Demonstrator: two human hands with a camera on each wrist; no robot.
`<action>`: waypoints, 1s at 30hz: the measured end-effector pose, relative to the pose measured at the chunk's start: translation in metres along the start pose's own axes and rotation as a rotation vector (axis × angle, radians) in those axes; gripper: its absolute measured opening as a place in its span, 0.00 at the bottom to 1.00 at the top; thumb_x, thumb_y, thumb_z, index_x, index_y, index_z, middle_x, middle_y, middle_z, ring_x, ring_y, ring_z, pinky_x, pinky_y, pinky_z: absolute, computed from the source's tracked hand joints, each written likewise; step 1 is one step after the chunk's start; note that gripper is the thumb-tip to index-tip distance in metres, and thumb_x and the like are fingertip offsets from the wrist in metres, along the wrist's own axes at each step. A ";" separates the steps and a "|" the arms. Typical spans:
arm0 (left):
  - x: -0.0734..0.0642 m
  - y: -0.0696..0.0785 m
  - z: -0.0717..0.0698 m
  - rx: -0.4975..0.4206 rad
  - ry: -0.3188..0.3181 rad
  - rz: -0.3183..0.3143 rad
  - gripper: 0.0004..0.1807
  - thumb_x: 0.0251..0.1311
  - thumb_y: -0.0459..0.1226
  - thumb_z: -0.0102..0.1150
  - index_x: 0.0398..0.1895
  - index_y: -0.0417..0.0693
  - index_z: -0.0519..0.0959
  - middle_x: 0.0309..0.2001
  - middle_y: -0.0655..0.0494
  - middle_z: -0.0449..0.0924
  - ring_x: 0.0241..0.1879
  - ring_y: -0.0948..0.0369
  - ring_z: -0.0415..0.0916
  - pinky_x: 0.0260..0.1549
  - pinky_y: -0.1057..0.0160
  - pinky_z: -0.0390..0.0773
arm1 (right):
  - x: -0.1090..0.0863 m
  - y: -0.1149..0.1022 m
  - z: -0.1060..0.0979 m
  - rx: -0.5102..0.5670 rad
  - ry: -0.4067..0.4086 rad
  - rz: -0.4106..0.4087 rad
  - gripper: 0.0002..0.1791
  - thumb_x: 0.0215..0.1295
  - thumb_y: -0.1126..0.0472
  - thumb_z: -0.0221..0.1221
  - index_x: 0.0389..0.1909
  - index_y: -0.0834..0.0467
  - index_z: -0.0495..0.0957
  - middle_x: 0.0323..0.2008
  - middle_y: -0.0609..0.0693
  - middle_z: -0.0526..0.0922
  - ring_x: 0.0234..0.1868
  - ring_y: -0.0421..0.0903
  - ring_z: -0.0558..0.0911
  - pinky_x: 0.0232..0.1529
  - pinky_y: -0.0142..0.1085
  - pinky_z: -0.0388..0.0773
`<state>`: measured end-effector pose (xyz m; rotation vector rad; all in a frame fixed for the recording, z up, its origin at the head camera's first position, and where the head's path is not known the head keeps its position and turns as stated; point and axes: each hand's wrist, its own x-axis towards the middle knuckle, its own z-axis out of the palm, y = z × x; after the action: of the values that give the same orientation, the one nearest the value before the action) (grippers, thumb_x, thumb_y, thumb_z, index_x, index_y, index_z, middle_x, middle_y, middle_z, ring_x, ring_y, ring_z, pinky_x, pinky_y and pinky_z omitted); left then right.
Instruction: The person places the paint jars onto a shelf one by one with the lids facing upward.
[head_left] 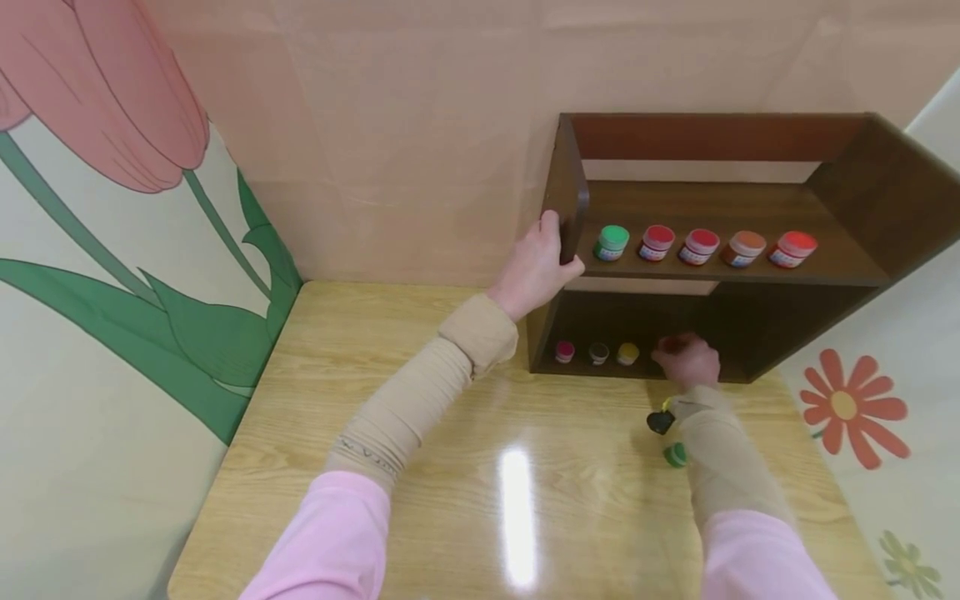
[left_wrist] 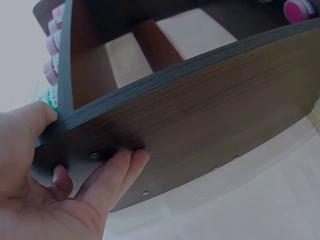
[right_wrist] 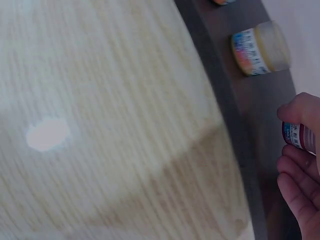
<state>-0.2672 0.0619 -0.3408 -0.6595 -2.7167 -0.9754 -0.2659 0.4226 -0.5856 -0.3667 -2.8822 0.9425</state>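
Note:
My left hand [head_left: 532,267] holds the left side panel [left_wrist: 200,120] of a dark brown wooden shelf unit, thumb over its front edge and fingers against the outer face. In the lower compartment, my right hand [head_left: 688,364] pinches a small dark red paint jar [right_wrist: 298,135] between thumb and fingers, close over the bottom board. To its left stand a yellow paint jar [head_left: 627,354], a dark one [head_left: 598,353] and a pink one [head_left: 565,352] in a row. On the upper board sit several more jars, a green-lidded one [head_left: 613,242] at the left end and red or orange lids beyond it.
The shelf unit stands at the back right of a light wooden table [head_left: 420,500]. A green jar [head_left: 676,455] lies on the table beside the right forearm. A small black object [head_left: 661,422] with a yellow bit shows by the right cuff. Flower-printed cloth covers both sides.

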 end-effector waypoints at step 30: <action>0.002 -0.001 0.004 0.023 0.010 0.003 0.25 0.64 0.41 0.62 0.54 0.37 0.63 0.40 0.49 0.71 0.37 0.57 0.76 0.34 0.64 0.76 | 0.002 0.011 0.003 -0.096 -0.160 0.041 0.39 0.61 0.36 0.63 0.58 0.66 0.77 0.56 0.72 0.76 0.55 0.73 0.73 0.55 0.60 0.70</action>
<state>-0.2698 0.0646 -0.3435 -0.6530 -2.7131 -0.9420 -0.2662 0.4304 -0.5942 -0.3761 -3.0845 0.8795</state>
